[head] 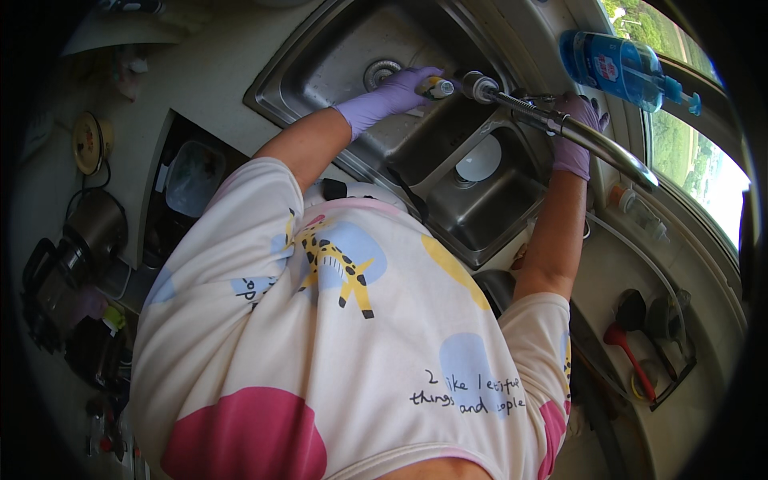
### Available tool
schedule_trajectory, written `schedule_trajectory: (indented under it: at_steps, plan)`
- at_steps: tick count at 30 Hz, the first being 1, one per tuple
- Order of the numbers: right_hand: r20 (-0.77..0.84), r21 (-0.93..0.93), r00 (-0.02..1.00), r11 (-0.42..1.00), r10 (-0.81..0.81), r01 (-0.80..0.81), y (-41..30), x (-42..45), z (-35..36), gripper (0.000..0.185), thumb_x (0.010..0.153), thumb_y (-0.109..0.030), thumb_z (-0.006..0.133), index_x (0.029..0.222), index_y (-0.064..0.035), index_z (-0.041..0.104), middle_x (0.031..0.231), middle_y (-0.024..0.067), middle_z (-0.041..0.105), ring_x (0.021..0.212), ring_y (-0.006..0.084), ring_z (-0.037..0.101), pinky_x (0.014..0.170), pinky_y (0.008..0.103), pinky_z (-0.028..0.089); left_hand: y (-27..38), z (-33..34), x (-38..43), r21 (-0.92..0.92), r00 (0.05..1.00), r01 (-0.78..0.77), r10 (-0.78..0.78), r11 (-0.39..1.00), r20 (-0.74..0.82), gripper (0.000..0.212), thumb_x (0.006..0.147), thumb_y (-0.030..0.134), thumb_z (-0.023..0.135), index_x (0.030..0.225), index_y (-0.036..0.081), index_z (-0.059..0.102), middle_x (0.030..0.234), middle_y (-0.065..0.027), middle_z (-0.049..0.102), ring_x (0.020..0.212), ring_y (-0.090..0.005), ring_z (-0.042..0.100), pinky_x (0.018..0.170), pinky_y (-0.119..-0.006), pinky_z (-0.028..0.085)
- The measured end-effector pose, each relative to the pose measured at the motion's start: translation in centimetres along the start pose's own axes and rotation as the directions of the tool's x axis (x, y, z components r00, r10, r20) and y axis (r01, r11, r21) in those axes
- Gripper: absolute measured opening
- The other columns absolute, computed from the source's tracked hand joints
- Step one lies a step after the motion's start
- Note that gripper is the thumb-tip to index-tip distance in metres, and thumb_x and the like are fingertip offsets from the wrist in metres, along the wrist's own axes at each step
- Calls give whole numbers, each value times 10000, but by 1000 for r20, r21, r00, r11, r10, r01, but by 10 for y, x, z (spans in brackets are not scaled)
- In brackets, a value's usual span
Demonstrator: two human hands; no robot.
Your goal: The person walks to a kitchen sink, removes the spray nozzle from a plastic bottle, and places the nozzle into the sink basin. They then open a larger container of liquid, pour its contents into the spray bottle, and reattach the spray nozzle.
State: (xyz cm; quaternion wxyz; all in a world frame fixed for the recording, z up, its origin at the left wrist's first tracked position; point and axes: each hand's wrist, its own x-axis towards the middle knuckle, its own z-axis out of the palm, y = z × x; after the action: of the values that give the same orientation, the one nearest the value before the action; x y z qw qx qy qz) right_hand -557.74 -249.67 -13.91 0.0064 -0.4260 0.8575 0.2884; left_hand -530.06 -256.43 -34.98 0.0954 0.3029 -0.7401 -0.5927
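Note:
My left hand, in a purple glove, is over the large basin of a stainless steel sink. Its fingers are closed around a small container with a yellow and white pattern. The round spray head of a chrome faucet hangs just right of that container. Behind the faucet's spring neck, my right hand, also gloved in purple, is beside a metal lever. The neck partly hides these fingers, so their grip on the lever is unclear. A white bowl sits in the smaller basin.
A blue pump bottle stands by the window. Further along the ledge is a clear bottle with an orange cap. Several kitchen utensils, one a red-handled tool, lie at right. A plastic container and an electric kettle are at left.

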Motion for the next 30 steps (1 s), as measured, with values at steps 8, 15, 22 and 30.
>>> schedule_trajectory:
  at_steps: [8, 15, 22, 30]
  plan:
    - [-591, 115, 729, 858, -346, 500, -44, -59, 56, 515, 828, -175, 646, 1333, -139, 553, 1372, 129, 529, 1356, 347, 419, 1100, 532, 330, 2, -23, -25, -141, 999, 28, -30, 990, -17, 700, 763, 55, 790, 1390, 165, 500, 1445, -69, 508, 1344, -238, 473, 1151, -342, 345]
    - [19, 981, 940, 188, -341, 49, -161, -133, 110, 903, 781, -81, 783, 1536, -150, 293, 1557, 176, 331, 1363, 311, 448, 1116, 363, 388, 19, -61, -70, -352, 998, -35, 49, 935, 31, 698, 772, -11, 775, 1390, 97, 469, 1475, -70, 479, 1388, -214, 415, 1167, -337, 330]
    - [-121, 885, 893, -454, -433, -100, -212, -143, 89, 905, 693, -27, 857, 1464, -49, 384, 1325, 106, 565, 1176, 186, 575, 1020, 329, 478, 69, -94, -112, -306, 986, -160, 166, 938, -6, 881, 699, 20, 853, 1457, 121, 414, 1465, -65, 477, 1360, -215, 439, 1170, -345, 333]
    - [-100, 853, 888, -498, -448, -155, -236, -166, 69, 835, 782, 12, 749, 1502, -89, 338, 1380, 151, 528, 1227, 210, 547, 1016, 317, 474, 48, -118, -129, -233, 993, 69, -89, 970, -73, 863, 692, 3, 865, 1432, 94, 431, 1337, -76, 578, 1246, -218, 552, 1088, -362, 452]
